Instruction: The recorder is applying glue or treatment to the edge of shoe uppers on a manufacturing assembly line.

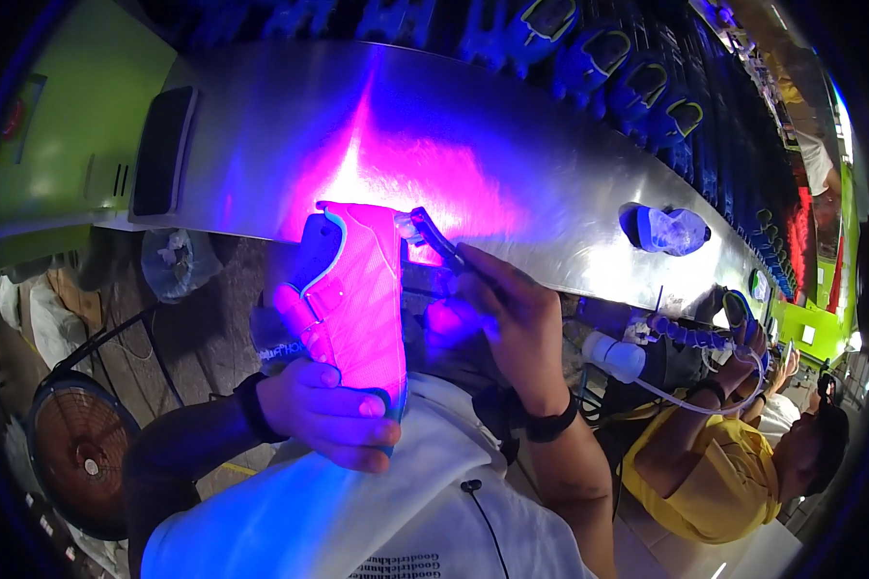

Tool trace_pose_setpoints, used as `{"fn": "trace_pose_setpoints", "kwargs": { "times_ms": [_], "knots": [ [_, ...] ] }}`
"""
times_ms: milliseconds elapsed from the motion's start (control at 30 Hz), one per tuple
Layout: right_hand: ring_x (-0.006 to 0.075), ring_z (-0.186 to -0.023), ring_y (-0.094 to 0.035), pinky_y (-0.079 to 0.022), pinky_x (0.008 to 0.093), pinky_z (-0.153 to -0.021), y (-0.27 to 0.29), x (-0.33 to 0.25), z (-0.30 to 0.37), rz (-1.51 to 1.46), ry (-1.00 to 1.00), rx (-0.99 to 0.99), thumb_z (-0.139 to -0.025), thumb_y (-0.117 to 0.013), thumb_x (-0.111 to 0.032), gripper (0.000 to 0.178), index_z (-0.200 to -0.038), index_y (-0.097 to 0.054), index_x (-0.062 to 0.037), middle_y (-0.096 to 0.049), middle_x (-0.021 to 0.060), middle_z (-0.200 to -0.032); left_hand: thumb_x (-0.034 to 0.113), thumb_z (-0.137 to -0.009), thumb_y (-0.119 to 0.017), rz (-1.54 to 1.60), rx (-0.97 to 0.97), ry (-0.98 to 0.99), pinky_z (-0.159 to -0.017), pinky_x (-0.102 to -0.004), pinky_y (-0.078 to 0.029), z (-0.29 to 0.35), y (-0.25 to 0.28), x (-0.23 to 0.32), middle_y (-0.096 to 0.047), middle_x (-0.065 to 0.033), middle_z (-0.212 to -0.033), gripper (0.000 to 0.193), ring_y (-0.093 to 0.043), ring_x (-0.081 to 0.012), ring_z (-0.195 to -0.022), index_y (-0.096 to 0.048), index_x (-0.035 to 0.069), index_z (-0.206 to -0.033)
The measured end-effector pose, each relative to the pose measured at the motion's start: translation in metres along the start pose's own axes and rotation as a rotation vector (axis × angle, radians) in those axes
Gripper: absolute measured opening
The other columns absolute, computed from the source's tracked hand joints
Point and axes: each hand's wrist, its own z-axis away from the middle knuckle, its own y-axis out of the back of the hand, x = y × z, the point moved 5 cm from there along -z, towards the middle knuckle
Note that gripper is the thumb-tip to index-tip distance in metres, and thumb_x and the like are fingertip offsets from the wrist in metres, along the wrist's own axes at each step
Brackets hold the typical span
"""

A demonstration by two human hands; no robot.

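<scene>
A shoe (pixel 362 299) with a strap across it, lit bright pink, stands on end in front of me at the metal table's near edge. My left hand (pixel 333 420) is closed around its lower end, near my shirt. The heel end points up and away. In my closed right hand (pixel 517 314) is a small brush (pixel 438 238) with a dark handle. Its pale bristle head is beside the shoe's upper right edge; whether they touch I cannot tell.
The shiny metal table (pixel 570 164) runs across, with a pale shoe-shaped piece (pixel 673 232) on it. Racked shoes (pixel 594 58) line its far side. A dark flat panel (pixel 164 150), a fan (pixel 85 454) and a plastic-lined bin (pixel 179 261) are left. A yellow-shirted co-worker (pixel 710 473) works right.
</scene>
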Motion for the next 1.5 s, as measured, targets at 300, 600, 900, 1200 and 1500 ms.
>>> {"fn": "trace_pose_setpoints", "kwargs": {
  "times_ms": [300,600,900,1200,1500],
  "knots": [
    [0.0133,-0.097,-0.068,-0.054,0.0275,-0.088,-0.016,0.013,0.032,-0.207,-0.078,-0.017,-0.095,-0.071,-0.004,0.035,-0.129,-0.069,0.0009,-0.075,0.0097,-0.105,0.046,-0.104,-0.052,0.034,0.079,0.1,-0.123,-0.0551,-0.021,0.0,-0.002,0.005,-0.045,0.0016,-0.158,0.055,-0.044,-0.0255,-0.145,-0.035,0.032,-0.155],
    [0.0145,-0.101,-0.069,-0.054,0.0282,-0.089,-0.009,-0.001,0.029,-0.019,0.145,-0.042,-0.094,-0.071,-0.005,0.031,-0.125,-0.072,0.0004,-0.075,0.0119,-0.11,0.04,-0.106,-0.05,0.347,-0.299,0.211,-0.124,-0.0605,-0.016,0.069,-0.019,0.023,-0.033,-0.006,-0.166,0.064,-0.034,-0.03,-0.153,-0.023,0.029,-0.163],
    [0.0113,-0.095,-0.068,-0.054,0.0269,-0.086,-0.004,-0.001,0.031,-0.126,0.05,-0.013,-0.092,-0.073,-0.004,0.034,-0.125,-0.071,0.0023,-0.075,0.0088,-0.108,0.039,-0.099,-0.057,0.112,0.089,0.192,-0.125,-0.0603,-0.017,0.031,-0.004,0.003,-0.035,-0.0086,-0.164,0.069,-0.038,-0.0291,-0.15,-0.028,0.022,-0.16],
    [0.0129,-0.099,-0.067,-0.054,0.0293,-0.087,0.015,-0.02,0.07,-0.092,0.1,-0.07,-0.093,-0.075,-0.009,0.033,-0.126,-0.072,-0.0035,-0.075,0.0105,-0.113,0.026,-0.102,-0.05,0.429,-0.478,0.895,-0.115,-0.0646,-0.034,0.088,-0.037,0.002,-0.045,-0.0283,-0.149,0.062,-0.047,-0.0477,-0.137,-0.03,-0.007,-0.15],
    [0.0157,-0.098,-0.068,-0.053,0.0302,-0.09,0.033,-0.044,0.087,-0.067,0.136,0.001,-0.09,-0.076,-0.004,0.036,-0.126,-0.072,-0.0027,-0.075,0.013,-0.115,0.013,-0.093,-0.068,-0.088,-0.081,0.526,-0.107,-0.0688,-0.038,-0.071,-0.008,-0.015,-0.03,-0.0486,-0.149,0.087,-0.047,-0.0613,-0.13,-0.013,-0.009,-0.157]
  ]
}}
